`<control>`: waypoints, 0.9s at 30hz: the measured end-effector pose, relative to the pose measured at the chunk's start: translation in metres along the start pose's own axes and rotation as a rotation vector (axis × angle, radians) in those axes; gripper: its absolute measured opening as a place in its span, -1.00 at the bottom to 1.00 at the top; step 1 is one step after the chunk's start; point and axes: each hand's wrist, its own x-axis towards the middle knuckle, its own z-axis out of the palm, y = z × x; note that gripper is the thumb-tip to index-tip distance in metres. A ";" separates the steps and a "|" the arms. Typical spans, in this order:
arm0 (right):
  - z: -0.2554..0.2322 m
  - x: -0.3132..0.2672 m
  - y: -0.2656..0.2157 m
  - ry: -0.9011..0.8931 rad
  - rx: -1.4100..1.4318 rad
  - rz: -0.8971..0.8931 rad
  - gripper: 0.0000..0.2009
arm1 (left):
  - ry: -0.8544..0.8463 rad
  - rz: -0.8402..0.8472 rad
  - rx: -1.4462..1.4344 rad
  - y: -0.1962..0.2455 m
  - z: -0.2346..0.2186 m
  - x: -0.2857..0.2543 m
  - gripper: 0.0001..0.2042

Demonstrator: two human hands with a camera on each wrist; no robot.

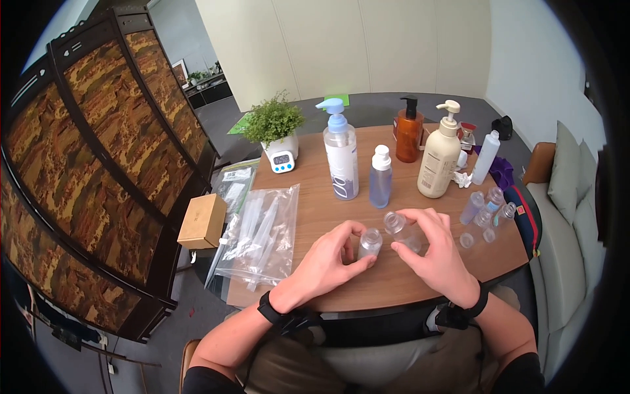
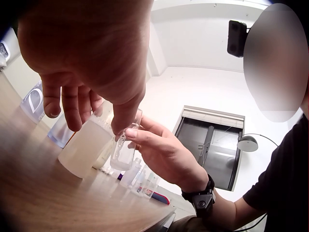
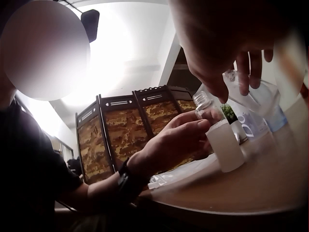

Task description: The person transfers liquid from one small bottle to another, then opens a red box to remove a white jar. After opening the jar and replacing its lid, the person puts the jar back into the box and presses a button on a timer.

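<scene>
My left hand (image 1: 328, 257) grips a small clear bottle (image 1: 370, 244) by its sides, thumb in front and fingers behind. Cloudy whitish liquid (image 3: 225, 152) fills its lower part, and its neck is uncapped. On the right, my right hand (image 1: 436, 246) holds a second clear bottle (image 1: 405, 235) between thumb and fingers. This one is tilted, its open mouth leaning left toward the first bottle's neck. Droplets or bubbles cling inside it in the left wrist view, with a little liquid low down. Both hands work close together over the table's front half.
On the wooden table (image 1: 328, 289) stand a blue-pump bottle (image 1: 341, 164), a small spray bottle (image 1: 380, 180), an amber pump bottle (image 1: 408, 134) and a cream pump bottle (image 1: 440, 157). Small vials (image 1: 482, 213) are at right; a zip bag (image 1: 262, 230), cardboard box (image 1: 202, 222), timer (image 1: 282, 161) and plant (image 1: 274, 121) at left.
</scene>
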 end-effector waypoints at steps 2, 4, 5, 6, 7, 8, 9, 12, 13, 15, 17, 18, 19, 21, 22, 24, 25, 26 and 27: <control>0.006 -0.003 0.009 0.021 0.107 0.075 -0.53 | 0.008 0.011 -0.009 0.000 0.000 0.000 -0.52; 0.009 -0.006 0.018 0.029 0.126 0.103 -0.51 | 0.010 -0.006 -0.007 0.002 -0.001 0.000 -0.53; 0.011 -0.007 0.024 0.030 0.146 0.129 -0.50 | 0.007 -0.003 -0.004 0.002 -0.001 0.000 -0.53; 0.014 -0.008 0.031 0.035 0.147 0.130 -0.50 | 0.012 0.005 -0.004 0.002 -0.001 -0.001 -0.54; 0.017 -0.009 0.039 0.016 0.201 0.147 -0.50 | 0.017 0.012 -0.005 0.002 -0.001 0.000 -0.55; 0.018 -0.010 0.043 -0.005 0.255 0.164 -0.49 | 0.014 0.013 -0.004 0.002 -0.001 0.000 -0.55; 0.018 -0.010 0.044 -0.004 0.255 0.166 -0.49 | 0.016 0.019 0.003 0.001 -0.002 -0.001 -0.55; 0.016 -0.010 0.044 -0.004 0.349 0.191 -0.51 | 0.017 0.023 0.005 0.000 -0.003 -0.001 -0.56; 0.015 -0.009 0.042 -0.002 0.351 0.192 -0.51 | 0.018 0.023 0.002 0.000 -0.003 -0.001 -0.57; 0.014 -0.009 0.042 -0.001 0.350 0.199 -0.51 | 0.018 0.021 -0.004 -0.002 -0.002 -0.001 -0.57; 0.018 -0.010 0.046 0.006 0.408 0.180 -0.52 | 0.012 0.019 -0.016 -0.002 -0.002 -0.001 -0.57; 0.018 -0.010 0.046 0.007 0.401 0.192 -0.52 | 0.008 0.002 -0.012 0.001 -0.003 0.000 -0.58; 0.018 -0.010 0.046 0.001 0.405 0.181 -0.52 | 0.004 -0.014 -0.009 0.002 -0.003 0.000 -0.58; 0.017 -0.011 0.046 -0.004 0.398 0.177 -0.52 | 0.001 -0.014 -0.018 0.003 -0.002 -0.001 -0.58; 0.018 -0.012 0.046 -0.011 0.416 0.185 -0.51 | 0.007 -0.017 -0.014 0.002 -0.002 -0.001 -0.58; 0.017 -0.012 0.048 -0.018 0.429 0.196 -0.51 | 0.003 -0.011 -0.022 -0.002 0.000 0.000 -0.57; 0.017 -0.013 0.049 -0.033 0.457 0.214 -0.49 | 0.002 -0.017 -0.022 -0.004 0.001 0.000 -0.56; 0.017 -0.013 0.051 -0.048 0.485 0.231 -0.47 | 0.002 -0.023 -0.022 -0.005 0.002 0.000 -0.55; 0.019 -0.013 0.052 -0.049 0.478 0.234 -0.47 | 0.001 -0.021 -0.029 -0.004 0.001 0.000 -0.55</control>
